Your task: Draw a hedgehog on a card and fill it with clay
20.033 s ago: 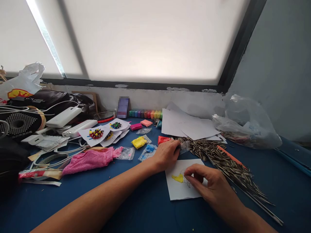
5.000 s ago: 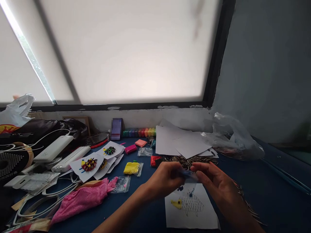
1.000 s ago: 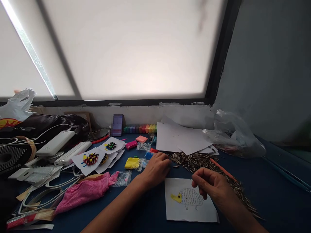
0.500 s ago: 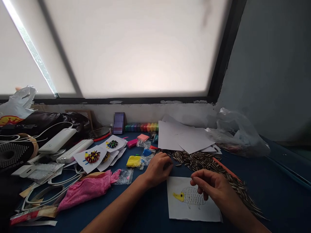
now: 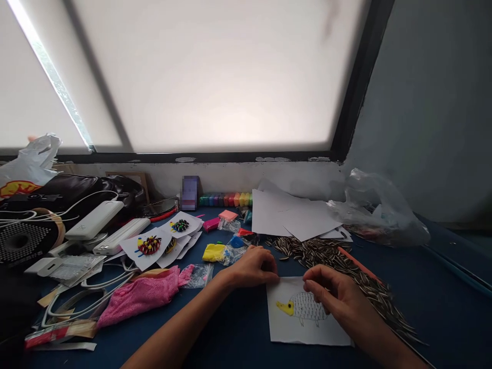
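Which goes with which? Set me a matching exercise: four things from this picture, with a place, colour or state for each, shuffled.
1. Left hand
2. Cloth
3. Right hand
4. Seeds

A. Over the drawing's right part
B. Heaped
C. At the drawing's top left corner
D. Pink

Pairs: 1-C, 2-D, 3-A, 4-B

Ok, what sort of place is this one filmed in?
Probably a craft corner at a cluttered table by a window with its blind down: there is a row of coloured blocks, a heap of striped seeds and a drawing of a yellow-faced animal.
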Demonstrator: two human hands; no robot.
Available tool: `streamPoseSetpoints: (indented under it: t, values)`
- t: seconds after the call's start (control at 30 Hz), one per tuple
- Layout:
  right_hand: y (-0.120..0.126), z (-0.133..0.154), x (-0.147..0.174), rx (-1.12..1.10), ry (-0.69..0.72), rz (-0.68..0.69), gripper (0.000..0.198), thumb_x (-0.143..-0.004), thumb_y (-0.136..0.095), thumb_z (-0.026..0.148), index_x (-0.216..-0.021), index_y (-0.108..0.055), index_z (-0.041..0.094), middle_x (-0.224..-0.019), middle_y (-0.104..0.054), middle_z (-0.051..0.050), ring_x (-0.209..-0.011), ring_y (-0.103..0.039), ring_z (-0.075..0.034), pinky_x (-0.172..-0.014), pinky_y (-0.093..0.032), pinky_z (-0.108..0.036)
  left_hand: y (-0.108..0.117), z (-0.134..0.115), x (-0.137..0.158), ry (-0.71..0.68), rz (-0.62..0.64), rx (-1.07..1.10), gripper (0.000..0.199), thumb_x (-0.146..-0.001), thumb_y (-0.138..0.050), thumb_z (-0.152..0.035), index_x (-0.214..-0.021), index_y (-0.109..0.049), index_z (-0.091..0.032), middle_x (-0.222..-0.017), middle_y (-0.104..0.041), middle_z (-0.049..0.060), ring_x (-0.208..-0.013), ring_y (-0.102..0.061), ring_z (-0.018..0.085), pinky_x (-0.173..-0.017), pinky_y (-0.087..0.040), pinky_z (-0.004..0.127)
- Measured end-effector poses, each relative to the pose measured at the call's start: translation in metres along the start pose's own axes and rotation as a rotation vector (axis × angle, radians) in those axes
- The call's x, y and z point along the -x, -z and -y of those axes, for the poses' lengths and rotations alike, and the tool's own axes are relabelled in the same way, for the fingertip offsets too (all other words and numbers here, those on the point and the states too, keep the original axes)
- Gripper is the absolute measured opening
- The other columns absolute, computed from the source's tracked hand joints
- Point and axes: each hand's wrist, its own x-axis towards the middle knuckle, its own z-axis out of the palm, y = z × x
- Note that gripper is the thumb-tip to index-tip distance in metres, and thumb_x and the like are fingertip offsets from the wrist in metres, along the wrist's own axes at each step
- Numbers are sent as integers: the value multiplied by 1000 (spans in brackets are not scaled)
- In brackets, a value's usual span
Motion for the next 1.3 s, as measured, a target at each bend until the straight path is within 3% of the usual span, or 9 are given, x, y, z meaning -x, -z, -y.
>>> streamPoseSetpoints:
  t: [0.13, 0.37, 0.43, 0.6, 0.8, 1.03, 1.3]
  values:
    - [0, 1, -1, 12, 18, 16, 33, -86, -51, 52, -83, -64, 21, -78, -63, -4, -63, -51, -15, -52, -41, -25, -9, -3, -1, 13, -67, -5, 11, -79, -63, -27, -75, -67, -17, -79, -65, 0, -82, -56, 16, -89, -33, 33]
    - [-3, -1, 2, 69, 43, 5, 40, -85, -55, 54, -62, -50, 21, -56, -46, 3, -52, -41, -12, -46, -33, -24, -16, -4, -2, 19, -110, -9, 13, -79, -64, -29, -77, -67, -17, -81, -65, 1, -87, -55, 18, -87, -35, 33]
    - [-5, -2, 3, 106, 58, 6, 38, -87, -53, 51, -63, -50, 22, -57, -50, 2, -53, -45, -13, -46, -34, -24, -15, -4, -2, 34, -114, -15, 11, -78, -64, -28, -76, -67, -17, -80, -66, 1, -84, -55, 17, -87, -34, 33]
    - [-11, -2, 5, 221, 185, -2, 18, -87, -52, 36, -81, -65, 24, -78, -66, -2, -66, -56, -17, -57, -43, -27, -17, -4, -3, 10, -118, -3, 9, -75, -62, -22, -70, -65, -16, -74, -65, -1, -78, -55, 15, -90, -33, 33]
    - [-20, -7, 3, 260, 201, -22, 15, -84, -56, 30, -77, -68, 25, -72, -67, -1, -61, -56, -16, -56, -45, -28, -19, -2, -4, 17, -135, -13, 8, -74, -62, -22, -70, -67, -16, -72, -65, -1, -74, -55, 14, -89, -34, 33]
    - [-29, -11, 2, 414, 398, -27, 19, -89, -50, 22, -79, -66, 25, -79, -64, -4, -73, -60, -19, -65, -48, -31, -18, 0, -5, -15, -124, -1, 8, -75, -65, -21, -70, -68, -16, -71, -66, -2, -75, -56, 14, -89, -32, 32]
    - [-36, -20, -2, 583, 590, -146, 15, -88, -55, 19, -83, -68, 24, -85, -61, -5, -78, -59, -20, -69, -50, -34, -17, 0, -6, -10, -115, -22, 9, -76, -64, -22, -72, -69, -17, -70, -67, -2, -72, -58, 13, -88, -33, 32]
